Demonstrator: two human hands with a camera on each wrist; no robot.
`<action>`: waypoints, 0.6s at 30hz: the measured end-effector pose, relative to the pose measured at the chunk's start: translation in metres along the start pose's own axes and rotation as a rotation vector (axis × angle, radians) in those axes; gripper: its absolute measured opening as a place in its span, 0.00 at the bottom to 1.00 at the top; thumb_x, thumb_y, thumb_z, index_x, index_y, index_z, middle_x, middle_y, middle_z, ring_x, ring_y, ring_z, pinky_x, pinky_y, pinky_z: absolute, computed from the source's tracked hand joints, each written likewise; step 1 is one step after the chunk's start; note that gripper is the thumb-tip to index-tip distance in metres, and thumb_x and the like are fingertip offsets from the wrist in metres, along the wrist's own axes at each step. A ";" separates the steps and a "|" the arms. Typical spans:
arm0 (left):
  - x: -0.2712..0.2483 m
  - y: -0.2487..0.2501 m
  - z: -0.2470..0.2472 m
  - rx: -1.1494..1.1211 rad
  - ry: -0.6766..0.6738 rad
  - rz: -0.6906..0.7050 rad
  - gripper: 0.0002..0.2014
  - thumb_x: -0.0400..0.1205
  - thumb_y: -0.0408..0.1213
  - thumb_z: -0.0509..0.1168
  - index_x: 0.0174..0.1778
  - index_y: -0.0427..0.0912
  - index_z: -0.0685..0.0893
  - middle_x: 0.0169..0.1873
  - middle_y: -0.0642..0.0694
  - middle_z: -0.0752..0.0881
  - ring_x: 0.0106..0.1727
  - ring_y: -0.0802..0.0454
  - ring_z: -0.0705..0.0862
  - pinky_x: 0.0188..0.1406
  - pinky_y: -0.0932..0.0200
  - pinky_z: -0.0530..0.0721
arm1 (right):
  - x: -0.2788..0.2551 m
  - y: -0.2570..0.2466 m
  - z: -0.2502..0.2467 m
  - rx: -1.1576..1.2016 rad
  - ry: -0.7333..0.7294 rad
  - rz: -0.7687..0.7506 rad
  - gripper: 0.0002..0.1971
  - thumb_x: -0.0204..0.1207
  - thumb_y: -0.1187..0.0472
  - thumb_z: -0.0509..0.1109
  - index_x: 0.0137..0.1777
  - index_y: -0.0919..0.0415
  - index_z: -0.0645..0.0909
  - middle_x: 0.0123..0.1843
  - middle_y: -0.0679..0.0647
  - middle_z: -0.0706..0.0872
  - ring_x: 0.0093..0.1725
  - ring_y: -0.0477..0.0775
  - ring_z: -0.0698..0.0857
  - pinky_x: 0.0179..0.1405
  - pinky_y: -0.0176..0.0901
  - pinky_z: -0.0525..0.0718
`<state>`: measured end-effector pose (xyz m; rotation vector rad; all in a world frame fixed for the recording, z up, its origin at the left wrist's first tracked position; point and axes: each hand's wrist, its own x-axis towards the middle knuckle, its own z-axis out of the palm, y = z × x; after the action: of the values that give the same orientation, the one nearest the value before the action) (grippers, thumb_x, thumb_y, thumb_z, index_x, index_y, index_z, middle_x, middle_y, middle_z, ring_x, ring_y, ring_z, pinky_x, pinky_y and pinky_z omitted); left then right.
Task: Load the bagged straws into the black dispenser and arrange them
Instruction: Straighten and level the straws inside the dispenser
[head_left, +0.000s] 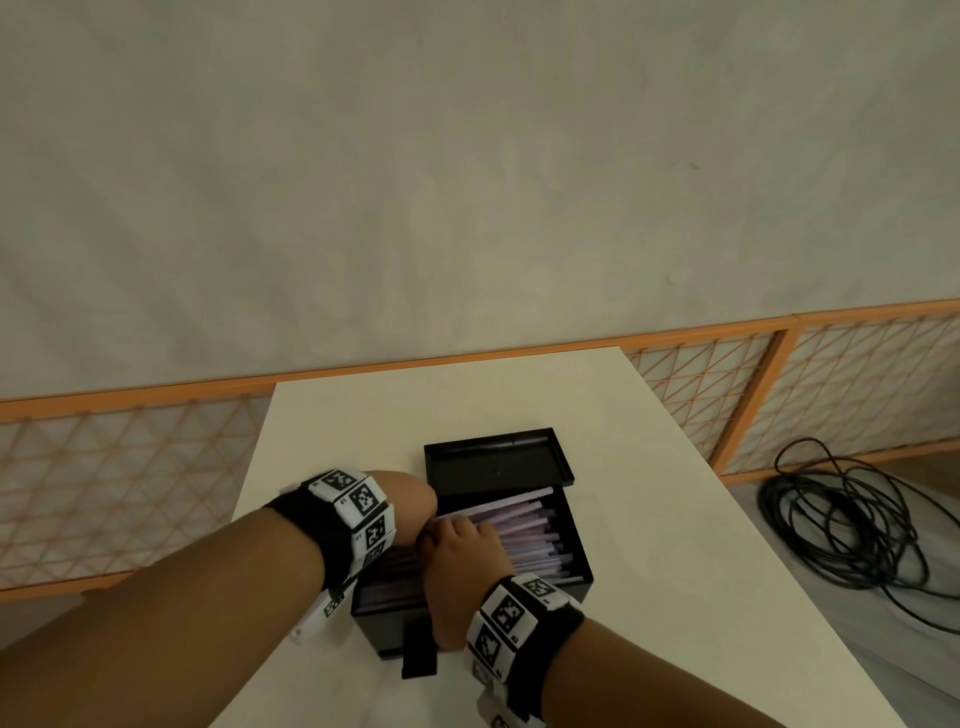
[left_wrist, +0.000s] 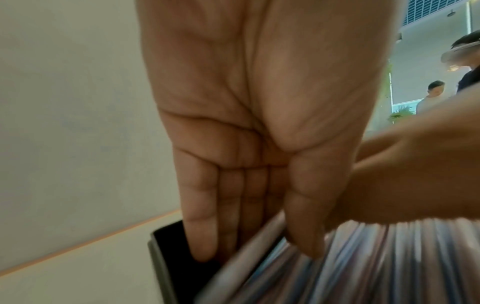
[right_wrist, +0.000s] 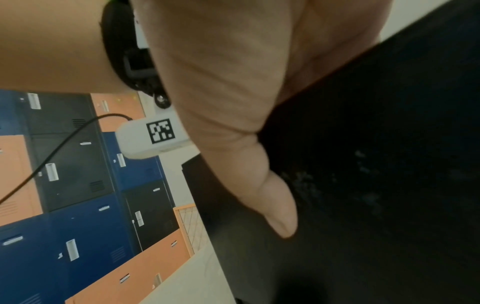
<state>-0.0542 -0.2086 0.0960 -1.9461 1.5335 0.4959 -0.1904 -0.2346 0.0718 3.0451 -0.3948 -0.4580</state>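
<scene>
Left hand (left_wrist: 246, 123) against dispenser (head_left: 575, 538) end wall

Blurred straws (left_wrist: 389, 267), left wrist view

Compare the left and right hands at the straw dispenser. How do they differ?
Placement: the left hand is at the left end of the dispenser; the right hand reaches over its near wall.
Pose: the left hand's fingers point straight down inside the end wall; the right hand's fingers lie across the straws, its thumb down the outer black wall.
Shared: both touch the straws.
</scene>
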 end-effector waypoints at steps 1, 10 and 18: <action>0.000 0.001 -0.003 -0.035 0.006 0.000 0.12 0.84 0.33 0.60 0.57 0.31 0.84 0.35 0.44 0.77 0.37 0.49 0.76 0.56 0.60 0.78 | 0.001 0.000 0.000 0.003 -0.010 0.015 0.37 0.67 0.53 0.73 0.75 0.61 0.65 0.72 0.62 0.68 0.68 0.65 0.69 0.67 0.61 0.71; -0.001 0.007 -0.006 -0.077 0.056 -0.035 0.14 0.86 0.30 0.53 0.33 0.37 0.74 0.28 0.49 0.62 0.34 0.50 0.73 0.41 0.65 0.72 | 0.006 0.010 -0.005 0.061 0.079 0.027 0.49 0.56 0.35 0.78 0.73 0.59 0.65 0.66 0.59 0.71 0.64 0.63 0.70 0.65 0.59 0.70; -0.009 0.016 -0.010 -0.047 -0.014 0.035 0.16 0.86 0.33 0.56 0.65 0.31 0.80 0.52 0.35 0.82 0.46 0.48 0.73 0.44 0.59 0.70 | 0.020 0.021 0.004 0.148 -0.111 0.097 0.47 0.61 0.33 0.74 0.76 0.58 0.66 0.71 0.60 0.74 0.70 0.63 0.72 0.70 0.61 0.67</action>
<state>-0.0725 -0.2109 0.1050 -1.9502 1.5628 0.5638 -0.1785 -0.2599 0.0637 3.1318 -0.6039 -0.6206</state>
